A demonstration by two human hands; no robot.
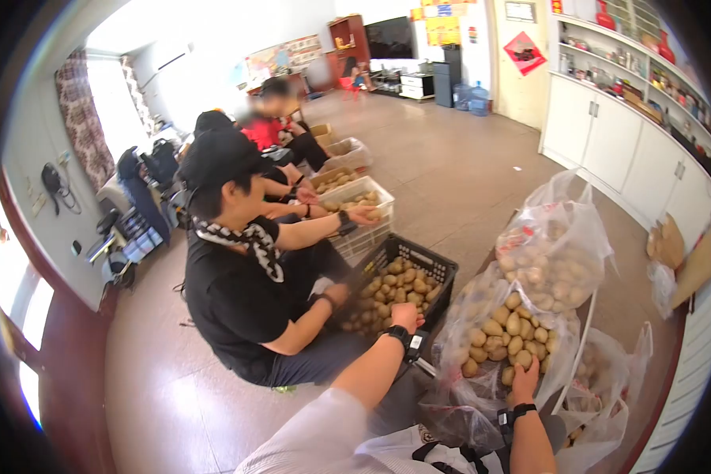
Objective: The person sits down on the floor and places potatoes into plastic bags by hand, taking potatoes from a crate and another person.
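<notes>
The right grip (524, 381) reaches into an open plastic bag (472, 417), its fingers curved against a potato (523, 359) at the near side of the load; whether they pinch it fully or only rest on it, I cannot tell. More loose potatoes (516, 328) lie in the same bag, just ahead of the right grip. Directly beyond those stands a second plastic bag (559, 272), its potatoes blurred by the film, and to the right of the right grip a third plastic bag (608, 387) slumps on the floor (450, 178). The left grip (408, 316) is at the near right side of a black crate (444, 272), its fingers bent inward; their tips are hidden, so I cannot tell whether they are spread, pressed together or around something. The crate's potatoes (403, 283) lie just ahead and to the left of the left grip. A dark watch (397, 336) circles the wrist behind it. To its left, a co-worker in a black cap (233, 304) sits beside the crate, one hand (336, 294) near its edge. Farther ahead of the left grip, past the black crate, a white crate (389, 207) holds potatoes too.
</notes>
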